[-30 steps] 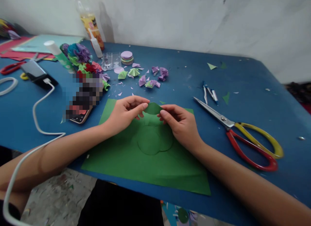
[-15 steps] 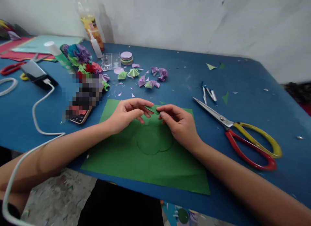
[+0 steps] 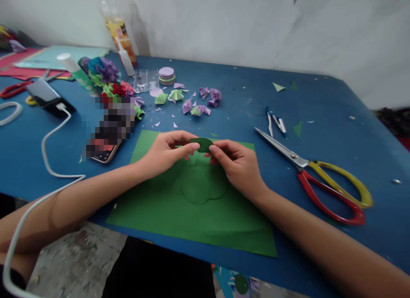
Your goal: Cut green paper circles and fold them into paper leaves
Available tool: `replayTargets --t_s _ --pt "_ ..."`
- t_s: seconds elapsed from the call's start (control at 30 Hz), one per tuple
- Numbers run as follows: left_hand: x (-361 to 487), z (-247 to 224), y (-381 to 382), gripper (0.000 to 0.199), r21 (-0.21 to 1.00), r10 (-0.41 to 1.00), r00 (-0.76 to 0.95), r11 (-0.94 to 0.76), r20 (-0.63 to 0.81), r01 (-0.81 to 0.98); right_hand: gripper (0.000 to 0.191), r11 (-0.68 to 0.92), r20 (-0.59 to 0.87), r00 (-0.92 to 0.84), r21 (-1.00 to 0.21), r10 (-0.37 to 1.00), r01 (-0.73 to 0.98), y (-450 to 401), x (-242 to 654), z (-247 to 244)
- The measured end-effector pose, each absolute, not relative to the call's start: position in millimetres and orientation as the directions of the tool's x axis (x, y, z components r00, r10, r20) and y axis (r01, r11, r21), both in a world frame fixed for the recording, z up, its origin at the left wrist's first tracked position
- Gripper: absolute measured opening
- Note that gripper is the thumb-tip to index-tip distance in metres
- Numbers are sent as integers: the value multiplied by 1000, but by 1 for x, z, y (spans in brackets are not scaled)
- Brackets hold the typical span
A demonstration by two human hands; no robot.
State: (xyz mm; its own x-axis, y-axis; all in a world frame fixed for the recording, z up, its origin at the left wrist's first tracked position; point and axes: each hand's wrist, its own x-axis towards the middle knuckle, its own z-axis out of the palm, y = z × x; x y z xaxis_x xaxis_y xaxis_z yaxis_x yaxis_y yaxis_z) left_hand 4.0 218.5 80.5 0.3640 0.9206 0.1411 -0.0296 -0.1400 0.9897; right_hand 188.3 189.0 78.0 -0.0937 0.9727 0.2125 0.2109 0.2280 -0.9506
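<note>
A small dark green paper piece (image 3: 203, 145) with a curved edge is pinched between my two hands. My left hand (image 3: 171, 151) grips its left end, thumb in front and fingers behind. At the right end, the thumb and fingers of my right hand (image 3: 238, 163) close on it. Both hands hover over a large green paper sheet (image 3: 153, 216) lying on the blue table. Round green paper cutouts (image 3: 200, 187) rest on the sheet below the hands, partly overlapping; their exact number is hard to tell.
Big scissors (image 3: 297, 160) with red and yellow handles lie right of the sheet, beside a compass (image 3: 276, 122). Folded purple and green paper pieces (image 3: 200, 110) lie behind. At left are a phone (image 3: 109, 150), a white cable (image 3: 46, 148), a glue stick (image 3: 75, 71) and a bottle (image 3: 120, 35).
The green paper piece has turned so its flat face shows instead of a narrow edge. My left thumb has moved right onto it.
</note>
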Motion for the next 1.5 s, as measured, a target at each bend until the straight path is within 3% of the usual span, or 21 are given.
replayTargets --t_s 0.33,0.73,0.97,1.1,1.3,1.5 --pt "5 80 216 15 998 901 430 -55 63 -31 13 188 179 -71 -971 981 151 186 187 80" --pt "4 82 213 17 994 903 424 -100 75 38 13 179 172 -68 -975 983 132 187 186 80" --pt "4 83 210 19 939 916 331 -296 226 177 11 204 187 -107 -963 977 176 185 186 78" --pt "-1 85 212 23 858 873 395 -417 285 301 11 290 272 -103 -911 957 292 186 187 78" --pt "-5 86 212 23 743 723 644 -569 249 352 22 321 266 -218 -904 939 284 187 187 74" --pt "-5 81 210 39 764 742 629 -539 231 356 23 325 287 -180 -915 941 241 185 186 74"
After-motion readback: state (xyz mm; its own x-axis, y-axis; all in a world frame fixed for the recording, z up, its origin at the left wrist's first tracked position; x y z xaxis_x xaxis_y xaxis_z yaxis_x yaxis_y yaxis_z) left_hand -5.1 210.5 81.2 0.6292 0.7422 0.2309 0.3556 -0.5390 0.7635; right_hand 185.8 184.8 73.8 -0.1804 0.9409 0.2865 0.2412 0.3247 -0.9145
